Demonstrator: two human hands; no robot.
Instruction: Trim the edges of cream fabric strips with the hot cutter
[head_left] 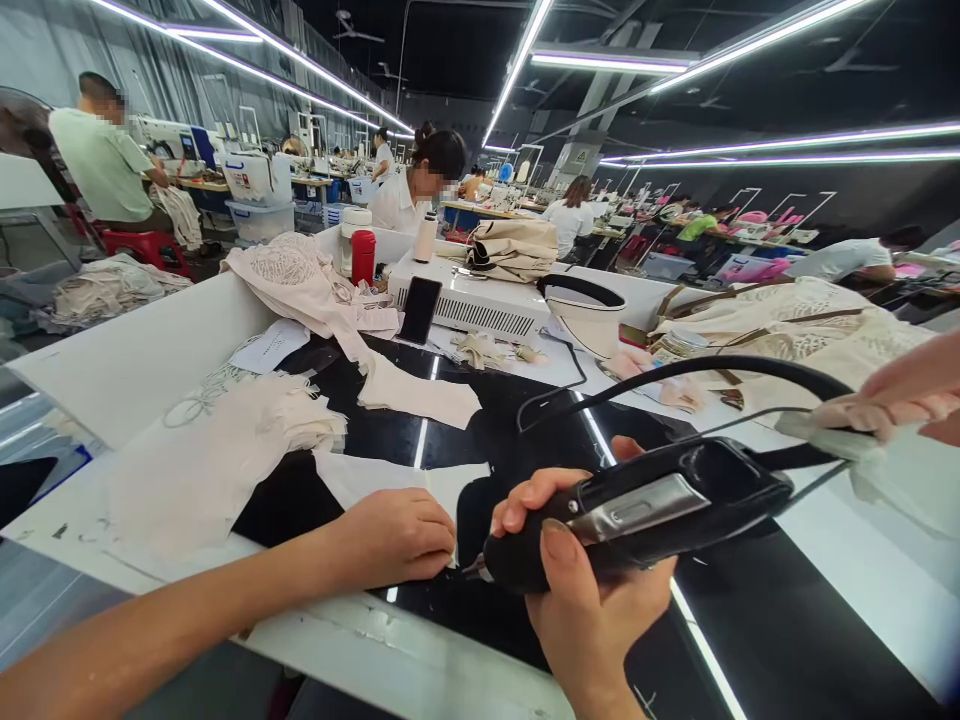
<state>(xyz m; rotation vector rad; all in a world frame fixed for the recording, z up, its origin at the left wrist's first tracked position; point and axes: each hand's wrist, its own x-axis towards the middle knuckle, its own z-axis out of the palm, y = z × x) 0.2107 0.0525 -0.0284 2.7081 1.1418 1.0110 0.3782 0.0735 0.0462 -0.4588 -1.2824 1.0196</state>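
My right hand [592, 600] is wrapped around a black corded power tool [637, 510] with a silver plate on its side. Its thin metal tip [477, 570] points left, down toward the edge of a pale fabric piece [382, 480]. My left hand [397, 540] has curled fingers pressed together on that fabric, close to the tip; its fingertips are partly hidden. Another pale cut piece [420, 395] lies farther back on the glossy black tabletop [525, 420]. To the left rests a stack of thin pale fabric pieces [225, 460].
Another person's hand [900, 400] at the right edge touches a cloth-wrapped part of the tool's cord [720, 365]. Behind stand a phone [420, 310], a red cup [364, 257] and a white vented box [472, 305]. Lace garments [810, 315] lie right. Co-workers sit beyond.
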